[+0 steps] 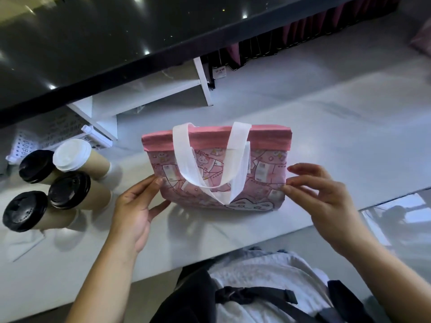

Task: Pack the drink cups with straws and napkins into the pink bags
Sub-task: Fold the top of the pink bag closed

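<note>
A pink printed bag (261,173) with white handles (186,159) stands on the white counter (210,231) in front of me. My left hand (137,206) pinches its left edge between thumb and fingers. My right hand (319,197) pinches the right edge with fingertips. Several tan paper cups stand at the left: one with a white lid (72,155), three with black lids (36,166) (69,190) (24,211). White napkins (23,243) lie under the nearest cup. I see no straws.
A white perforated basket (23,143) sits behind the cups. A white shelf unit (149,94) stands below a dark raised counter (116,43). Dark and maroon folded bags (291,38) line the back right. The counter's near edge runs just in front of my body.
</note>
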Demonstrator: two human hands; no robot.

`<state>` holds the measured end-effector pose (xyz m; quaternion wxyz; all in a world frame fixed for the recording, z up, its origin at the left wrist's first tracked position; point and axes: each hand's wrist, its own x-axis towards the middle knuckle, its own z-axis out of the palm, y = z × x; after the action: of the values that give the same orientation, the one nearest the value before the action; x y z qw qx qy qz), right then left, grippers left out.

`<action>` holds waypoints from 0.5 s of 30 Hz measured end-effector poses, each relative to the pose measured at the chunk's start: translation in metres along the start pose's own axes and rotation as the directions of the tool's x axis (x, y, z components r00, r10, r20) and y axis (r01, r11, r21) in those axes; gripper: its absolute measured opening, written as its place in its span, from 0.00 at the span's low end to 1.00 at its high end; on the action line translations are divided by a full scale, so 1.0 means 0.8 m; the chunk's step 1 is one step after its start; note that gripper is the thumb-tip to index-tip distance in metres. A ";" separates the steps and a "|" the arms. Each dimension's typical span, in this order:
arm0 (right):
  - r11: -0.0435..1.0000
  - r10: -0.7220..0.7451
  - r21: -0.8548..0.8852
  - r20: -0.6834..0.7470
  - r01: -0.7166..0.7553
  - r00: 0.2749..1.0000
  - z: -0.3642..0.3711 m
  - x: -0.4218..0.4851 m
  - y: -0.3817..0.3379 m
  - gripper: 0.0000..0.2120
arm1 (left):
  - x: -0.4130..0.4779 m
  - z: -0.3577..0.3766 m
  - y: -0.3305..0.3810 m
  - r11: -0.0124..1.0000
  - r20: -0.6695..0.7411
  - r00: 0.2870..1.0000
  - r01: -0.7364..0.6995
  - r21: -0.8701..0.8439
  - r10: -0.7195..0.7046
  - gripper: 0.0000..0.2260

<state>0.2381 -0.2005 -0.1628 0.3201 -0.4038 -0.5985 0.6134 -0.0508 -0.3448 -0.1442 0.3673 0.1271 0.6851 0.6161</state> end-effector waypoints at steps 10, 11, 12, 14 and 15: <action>0.997 -0.076 -0.022 -0.051 0.075 0.996 -0.029 -0.002 -0.030 0.08 | -0.009 0.013 0.031 0.988 0.021 0.989 -0.145 0.044 0.144 0.09; 0.997 -0.080 -0.004 -0.062 0.080 0.995 -0.031 0.003 -0.036 0.08 | -0.008 0.014 0.036 0.987 0.004 0.987 -0.158 0.030 0.158 0.09; 0.996 -0.081 0.016 -0.073 0.083 0.994 -0.032 0.008 -0.043 0.08 | -0.006 0.015 0.042 0.985 -0.009 0.986 -0.169 0.018 0.169 0.09; 0.995 -0.090 0.039 -0.086 0.094 0.992 -0.031 0.019 -0.056 0.08 | -0.003 0.019 0.054 0.983 -0.008 0.983 -0.185 0.009 0.185 0.09; 0.994 -0.091 0.047 -0.089 0.095 0.992 -0.028 0.024 -0.063 0.07 | -0.001 0.020 0.059 0.982 -0.001 0.982 -0.190 0.012 0.190 0.09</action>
<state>0.2442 -0.1694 -0.1140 0.3842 -0.3932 -0.5863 0.5949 -0.0530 -0.3233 -0.0996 0.3053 0.1933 0.6740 0.6443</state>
